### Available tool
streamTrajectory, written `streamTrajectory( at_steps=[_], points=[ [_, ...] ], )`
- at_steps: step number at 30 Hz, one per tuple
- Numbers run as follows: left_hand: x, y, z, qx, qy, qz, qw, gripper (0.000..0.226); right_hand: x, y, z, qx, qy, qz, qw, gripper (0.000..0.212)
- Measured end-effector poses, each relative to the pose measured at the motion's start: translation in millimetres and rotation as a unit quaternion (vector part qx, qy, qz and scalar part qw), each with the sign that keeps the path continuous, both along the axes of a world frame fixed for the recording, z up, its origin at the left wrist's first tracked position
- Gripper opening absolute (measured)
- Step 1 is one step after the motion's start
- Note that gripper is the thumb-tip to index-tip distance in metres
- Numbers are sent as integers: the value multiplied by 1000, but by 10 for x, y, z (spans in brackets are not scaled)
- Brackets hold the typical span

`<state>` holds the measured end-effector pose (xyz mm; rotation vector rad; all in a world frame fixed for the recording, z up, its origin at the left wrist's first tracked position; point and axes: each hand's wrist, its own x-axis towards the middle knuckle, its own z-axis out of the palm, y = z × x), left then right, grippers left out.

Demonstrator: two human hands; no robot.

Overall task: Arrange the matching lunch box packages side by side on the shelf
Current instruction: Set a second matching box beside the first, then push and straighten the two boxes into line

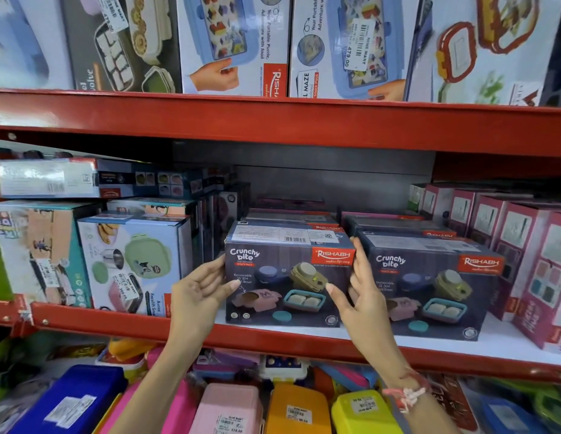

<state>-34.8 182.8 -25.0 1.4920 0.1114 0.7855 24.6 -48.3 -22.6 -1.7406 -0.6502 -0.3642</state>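
A: Nearest the camera, what lies below the hands?

B: Loose plastic lunch boxes, a yellow one (362, 411) and a pink one (229, 408).

A: And the hands?

B: The left hand (199, 292) and the right hand (356, 292), fingers spread, press the two ends of a Crunchy Bite box (288, 277) on the red shelf (273, 339).

A: Its match?

B: A second Crunchy Bite box (429, 289) stands just beside it, more stacked behind.
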Motion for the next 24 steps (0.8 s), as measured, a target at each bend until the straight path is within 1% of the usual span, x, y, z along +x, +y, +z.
streamTrajectory(
  at_steps=[4,7,9,12,14,16,18,21,24],
  points=[
    [39,-2,-12,-14,3,-2,1000,59,23,57,-25,-23,-6,-37,999,82],
    [64,11,-9,6,16,-5,1000,60,19,97,-73,-29,-13,-51,998,78],
    [33,-18,-7,20,10,-3,1000,59,-13,104,-111,-22,-12,-49,998,75],
    [-79,-85,-62,48,-6,23,999,56,-114,90,-130,-3,20,-26,999,76],
    [-135,-91,-111,33,-7,22,999,64,-203,72,-142,32,51,-7,998,74],
    [-156,-62,-137,4,3,-14,1000,80,-263,58,-151,66,91,13,994,67],
    [-169,-37,-150,5,17,-49,999,95,-278,53,-161,78,117,21,990,61],
    [-199,-60,-146,18,20,-63,998,100,-278,54,-159,86,128,29,988,61],
    [-257,-87,-125,27,26,-44,998,101,-343,37,-159,84,132,36,987,70]
  ],
)
